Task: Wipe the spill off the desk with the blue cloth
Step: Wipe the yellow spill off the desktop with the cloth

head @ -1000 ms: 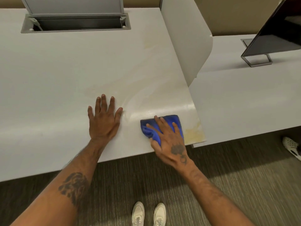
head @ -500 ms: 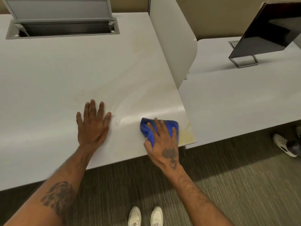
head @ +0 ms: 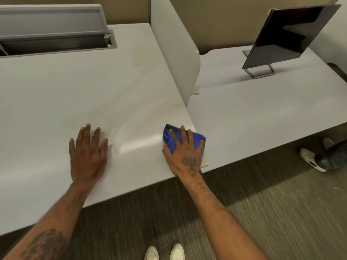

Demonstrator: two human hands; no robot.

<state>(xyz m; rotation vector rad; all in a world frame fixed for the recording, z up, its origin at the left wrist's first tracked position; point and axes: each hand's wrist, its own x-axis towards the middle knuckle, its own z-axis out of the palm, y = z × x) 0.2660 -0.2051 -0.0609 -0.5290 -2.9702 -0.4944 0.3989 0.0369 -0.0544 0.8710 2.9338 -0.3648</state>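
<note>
My right hand (head: 185,154) presses flat on the bunched blue cloth (head: 170,137) at the front right corner of the white desk (head: 56,94). A yellowish spill patch (head: 205,160) shows on the corner just right of the cloth, partly hidden by my hand. A wet, shiny streak (head: 135,141) runs left from the cloth. My left hand (head: 88,156) lies flat on the desk with fingers spread, holding nothing, to the left of the streak.
A white divider panel (head: 176,59) stands along the desk's right edge. A grey cable tray with an open lid (head: 56,40) sits at the back. A second desk (head: 262,109) to the right holds a tilted monitor (head: 289,36). Another person's shoe (head: 311,160) is on the carpet.
My right hand has slid the cloth to the right, toward the desk corner, covering most of the yellowish patch. The left hand stays flat on the desk.
</note>
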